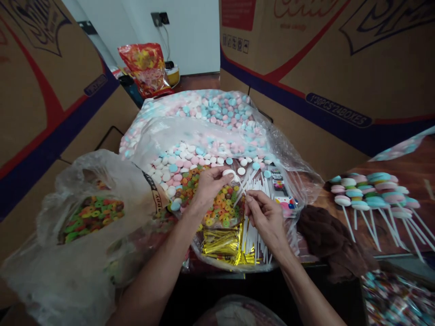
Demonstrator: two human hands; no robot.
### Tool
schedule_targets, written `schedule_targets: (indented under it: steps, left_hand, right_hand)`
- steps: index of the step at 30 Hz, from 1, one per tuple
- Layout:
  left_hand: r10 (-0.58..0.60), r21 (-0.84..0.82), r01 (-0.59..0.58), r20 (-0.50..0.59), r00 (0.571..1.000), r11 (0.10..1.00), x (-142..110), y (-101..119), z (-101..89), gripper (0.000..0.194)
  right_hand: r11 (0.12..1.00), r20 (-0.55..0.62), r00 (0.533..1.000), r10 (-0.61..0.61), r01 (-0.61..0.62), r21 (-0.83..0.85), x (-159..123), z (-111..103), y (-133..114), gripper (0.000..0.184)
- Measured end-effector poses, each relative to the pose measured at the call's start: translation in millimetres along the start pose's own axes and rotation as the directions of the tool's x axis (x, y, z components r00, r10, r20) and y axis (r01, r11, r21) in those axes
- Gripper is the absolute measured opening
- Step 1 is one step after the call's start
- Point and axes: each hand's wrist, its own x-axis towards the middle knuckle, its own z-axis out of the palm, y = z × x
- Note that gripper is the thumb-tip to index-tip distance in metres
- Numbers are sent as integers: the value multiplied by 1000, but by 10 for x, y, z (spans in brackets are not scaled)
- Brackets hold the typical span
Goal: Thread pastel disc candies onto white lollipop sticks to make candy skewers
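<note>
My left hand (210,186) pinches a white marshmallow disc (228,172) over a tray of colourful ring gummies (222,209). My right hand (267,216) grips a thin white stick (242,186) whose tip points up at that disc. Both hands hover above a heap of loose white sticks (258,181) and gold twist ties (220,244). Behind them lies a clear bag of pink, white and blue marshmallow discs (190,158).
A plastic bag of ring gummies (90,215) sits at the left. Finished stacked marshmallow lollipops (369,192) lie on the table at the right, beside a brown cloth (326,235). Tall cardboard boxes (322,59) stand on both sides.
</note>
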Motion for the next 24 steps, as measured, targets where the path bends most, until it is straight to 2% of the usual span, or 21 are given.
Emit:
schedule_targets:
  steps: [3, 7, 10, 15, 20, 24]
  left_hand:
    - [-30, -68, 30, -7, 1000, 997, -38, 6, -11, 24]
    - [-50, -130, 56, 52, 997, 990, -79, -15, -33, 29]
    - [-1, -116, 10, 81, 997, 993, -92, -36, -47, 28]
    - [45, -49, -43, 47, 998, 998, -88, -77, -27, 26]
    - [138, 151, -132, -25, 990, 980, -130, -175, 10, 26]
    - [304, 407, -269, -22, 952, 873, -223, -204, 24, 28]
  right_hand:
    - [1000, 9, 1000, 7, -7, 1, -4, 21, 39, 21]
    - [1000, 20, 1000, 22, -22, -1, -1, 48, 104, 21]
    - [1000, 18, 1000, 23, -23, -19, 7, 65, 116, 21]
    - [997, 18, 1000, 14, -13, -77, 32, 63, 142, 23]
    - [991, 4, 999, 33, -32, -132, 50, 66, 132, 24]
    - [993, -4, 998, 68, -68, -93, 43, 130, 93, 24]
